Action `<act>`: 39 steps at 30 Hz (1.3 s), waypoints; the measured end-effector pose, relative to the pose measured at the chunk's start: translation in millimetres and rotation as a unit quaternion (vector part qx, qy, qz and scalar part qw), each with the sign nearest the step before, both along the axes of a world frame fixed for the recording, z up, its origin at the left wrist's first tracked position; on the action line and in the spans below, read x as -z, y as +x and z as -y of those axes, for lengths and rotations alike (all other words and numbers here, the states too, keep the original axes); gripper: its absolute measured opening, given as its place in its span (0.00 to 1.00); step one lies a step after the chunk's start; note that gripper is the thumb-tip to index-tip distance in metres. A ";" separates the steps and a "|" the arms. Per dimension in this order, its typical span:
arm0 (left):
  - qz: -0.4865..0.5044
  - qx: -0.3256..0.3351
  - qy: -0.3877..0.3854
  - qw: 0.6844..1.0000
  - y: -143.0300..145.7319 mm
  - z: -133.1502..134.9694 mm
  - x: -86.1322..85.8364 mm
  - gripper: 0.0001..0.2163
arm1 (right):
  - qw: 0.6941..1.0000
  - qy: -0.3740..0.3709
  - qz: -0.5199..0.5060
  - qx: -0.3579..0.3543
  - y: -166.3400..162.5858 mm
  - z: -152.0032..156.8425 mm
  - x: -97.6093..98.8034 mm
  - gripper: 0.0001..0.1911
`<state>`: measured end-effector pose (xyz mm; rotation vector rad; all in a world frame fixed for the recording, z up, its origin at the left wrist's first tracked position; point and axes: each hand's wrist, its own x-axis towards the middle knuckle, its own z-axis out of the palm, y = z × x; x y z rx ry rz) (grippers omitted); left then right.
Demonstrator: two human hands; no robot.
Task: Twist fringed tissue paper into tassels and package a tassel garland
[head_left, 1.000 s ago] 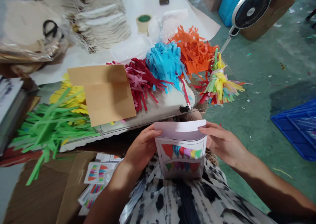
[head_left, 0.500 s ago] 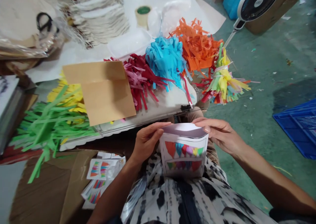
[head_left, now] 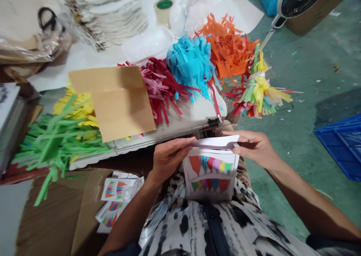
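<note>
On my feed from afar, my bare left hand (head_left: 170,154) faces my bare right hand (head_left: 252,147), near but apart, fingers pointing inward. Both hold a thumb-and-finger pinch. My bare left forearm (head_left: 132,209) and bare right forearm (head_left: 303,199) slant outward toward me, the right one wider.

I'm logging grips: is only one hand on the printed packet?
No, the left hand and right hand both hold the printed packet.
</note>
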<state>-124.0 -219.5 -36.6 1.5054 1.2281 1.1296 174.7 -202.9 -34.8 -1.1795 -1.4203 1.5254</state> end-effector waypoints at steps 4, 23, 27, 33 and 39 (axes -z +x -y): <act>0.022 -0.011 -0.006 1.000 1.9 -0.2 2.8 0.09 | 0.997 0.049 0.047 0.019 -3.6 0.5 0.7 0.13; 0.011 -0.049 0.010 0.999 2.1 -0.8 11.1 0.07 | 0.975 0.174 0.122 0.064 -16.4 -0.3 1.4 0.07; 0.027 0.002 0.032 0.999 -5.8 -2.9 14.4 0.09 | 0.970 0.213 0.109 0.038 -12.4 0.2 1.9 0.11; 0.010 0.066 0.025 0.997 -16.3 -4.5 14.2 0.09 | 0.967 0.229 0.100 -0.045 -2.4 -3.3 0.3 0.17; 0.012 0.051 0.015 0.999 0.6 -14.6 -4.0 0.07 | 0.972 0.190 0.134 -0.040 -8.7 -12.0 -7.1 0.14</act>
